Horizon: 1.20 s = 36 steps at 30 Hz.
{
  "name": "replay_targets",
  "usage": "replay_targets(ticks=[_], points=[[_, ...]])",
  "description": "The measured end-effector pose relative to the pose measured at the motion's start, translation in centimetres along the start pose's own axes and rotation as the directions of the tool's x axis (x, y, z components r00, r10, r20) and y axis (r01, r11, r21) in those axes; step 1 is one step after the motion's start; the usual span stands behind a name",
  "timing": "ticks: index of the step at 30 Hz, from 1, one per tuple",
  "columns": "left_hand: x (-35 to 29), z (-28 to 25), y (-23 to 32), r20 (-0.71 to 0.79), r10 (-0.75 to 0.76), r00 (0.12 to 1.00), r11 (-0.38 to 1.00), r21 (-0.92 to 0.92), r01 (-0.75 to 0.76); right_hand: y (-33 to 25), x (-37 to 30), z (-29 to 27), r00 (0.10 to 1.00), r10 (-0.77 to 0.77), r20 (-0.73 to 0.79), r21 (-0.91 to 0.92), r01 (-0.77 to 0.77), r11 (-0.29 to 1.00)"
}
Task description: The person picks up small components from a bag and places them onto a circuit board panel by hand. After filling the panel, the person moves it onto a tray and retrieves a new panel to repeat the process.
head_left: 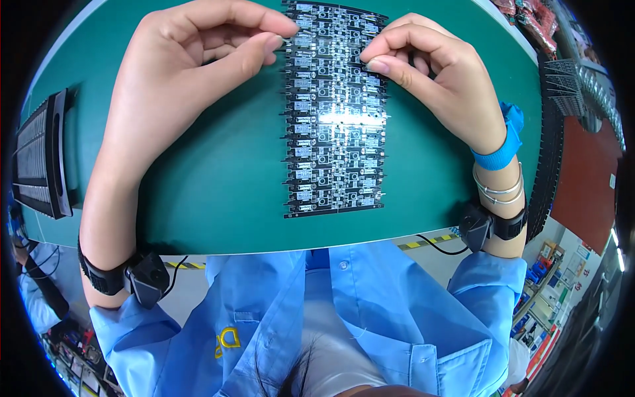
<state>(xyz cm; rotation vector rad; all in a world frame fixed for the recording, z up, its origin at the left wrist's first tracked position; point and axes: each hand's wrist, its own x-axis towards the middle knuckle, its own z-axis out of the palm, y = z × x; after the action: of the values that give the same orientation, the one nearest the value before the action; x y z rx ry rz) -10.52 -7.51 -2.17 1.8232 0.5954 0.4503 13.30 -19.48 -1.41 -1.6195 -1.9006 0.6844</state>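
A long black circuit board panel [337, 145] lies lengthwise before me, made of repeated small boards with white markings and metal parts along both side edges. At its far left edge is my left hand [175, 73], thumb and forefinger drawn close in a loose pinch, the other fingers curled. Whatever sits between those fingertips is too small to make out. My right hand [446, 76] reaches over the far right edge with thumb and forefinger pinched just above the panel. What they hold, if anything, is hidden.
The panel rests on a green work mat [218, 178]. A black slotted rack [43, 155] stands at the left. Metal grid holders [575, 86] and red packets [532, 23] are at the far right. Black devices with cables, such as the wrist unit [147, 279], are strapped to both forearms.
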Motion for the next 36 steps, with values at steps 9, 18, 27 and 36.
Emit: replay_targets(ticks=[9, 18, 27, 36], points=[[-0.1, 0.2, 0.2, 0.024, 0.055, 0.998, 0.998, -0.036, -0.054, -2.2, 0.7, -0.4, 0.984, 0.177, 0.003, 0.149, -0.175, 0.973], [0.0, 0.1, -0.2, 0.053, 0.089, 0.995, 0.996, 0.008, -0.089, -1.1, 1.2, -0.1, 0.994, 0.112, 0.01, 0.094, -0.112, 0.989], [0.1, 0.3, 0.8, 0.111, 0.279, 0.954, 0.92, 0.252, -0.298, 1.0, 2.2, 0.8, 0.963, -0.251, -0.1, 0.13, 0.263, 0.956], [0.3, 0.7, 0.2, 0.104, 0.288, 0.952, 0.899, 0.312, -0.306, -2.1, 0.8, 0.0, 0.999, -0.023, -0.037, 0.044, 0.025, 0.999]])
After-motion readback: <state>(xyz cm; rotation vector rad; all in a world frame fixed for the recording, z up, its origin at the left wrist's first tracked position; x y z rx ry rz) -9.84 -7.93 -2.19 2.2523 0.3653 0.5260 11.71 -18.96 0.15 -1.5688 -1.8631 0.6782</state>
